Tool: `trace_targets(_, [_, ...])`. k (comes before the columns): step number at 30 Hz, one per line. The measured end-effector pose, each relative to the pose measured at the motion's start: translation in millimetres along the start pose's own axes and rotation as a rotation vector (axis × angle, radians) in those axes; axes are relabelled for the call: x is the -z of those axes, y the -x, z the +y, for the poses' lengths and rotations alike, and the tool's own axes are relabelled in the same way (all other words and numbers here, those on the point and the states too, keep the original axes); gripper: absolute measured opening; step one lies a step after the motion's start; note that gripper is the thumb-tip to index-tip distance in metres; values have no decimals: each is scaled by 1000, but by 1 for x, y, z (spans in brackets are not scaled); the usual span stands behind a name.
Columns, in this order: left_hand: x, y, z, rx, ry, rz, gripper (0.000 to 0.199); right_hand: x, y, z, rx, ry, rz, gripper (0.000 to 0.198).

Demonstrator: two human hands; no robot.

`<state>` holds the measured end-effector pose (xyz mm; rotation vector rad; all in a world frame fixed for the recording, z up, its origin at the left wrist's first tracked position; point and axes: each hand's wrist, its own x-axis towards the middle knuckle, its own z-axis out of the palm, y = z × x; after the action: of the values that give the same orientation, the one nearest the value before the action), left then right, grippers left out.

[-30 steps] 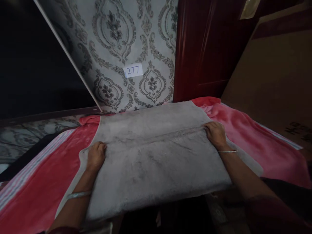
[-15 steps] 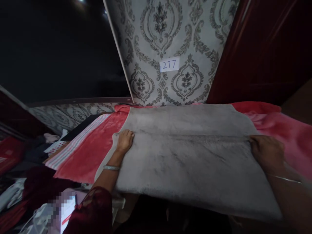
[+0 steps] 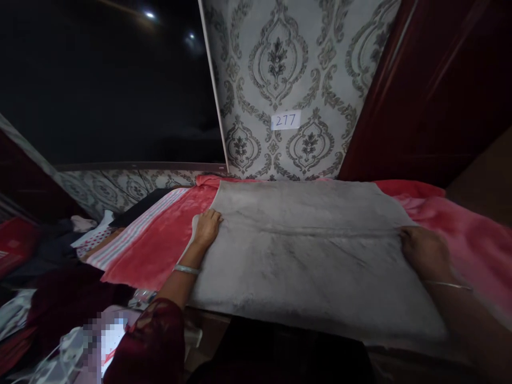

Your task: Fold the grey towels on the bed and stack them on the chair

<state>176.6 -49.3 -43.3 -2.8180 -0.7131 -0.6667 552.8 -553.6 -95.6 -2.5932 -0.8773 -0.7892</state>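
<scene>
A plush grey cloth lies spread in front of me, with a long crease running across it between my hands. My left hand has its fingers curled onto the cloth at the left end of that crease. At the right end, my right hand pinches the same cloth near its right edge. The cloth's front part hangs down over the near edge. Underneath it, a red plush blanket with a striped border shows on the left, and pink-red fabric shows on the right.
A large dark screen stands at the back left. Patterned wallpaper carries a paper label reading 277. A dark red panel rises on the right. Clothes and a partly pixelated phone lie at lower left.
The view has shifted slightly, so the wall label sits lower and further right. My right hand appears a little closer to my left. Both hands stay on the grey cloth.
</scene>
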Motion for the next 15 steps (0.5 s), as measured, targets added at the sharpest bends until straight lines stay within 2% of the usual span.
trace_targets(4, [17, -4, -10, -51, 2, 88, 18, 26, -4, -5, -33, 13, 57, 38])
trace_targets(8, [42, -1, -19, -74, -15, 165, 16, 65, -5, -4, -98, 34, 125, 32])
trace_targets(11, [71, 5, -24, -46, -53, 180, 21, 106, -4, -9, -140, 68, 145, 33])
trace_targets(15, [122, 11, -27, 41, -129, 220, 29, 167, 0, -24, -215, 82, 228, 36])
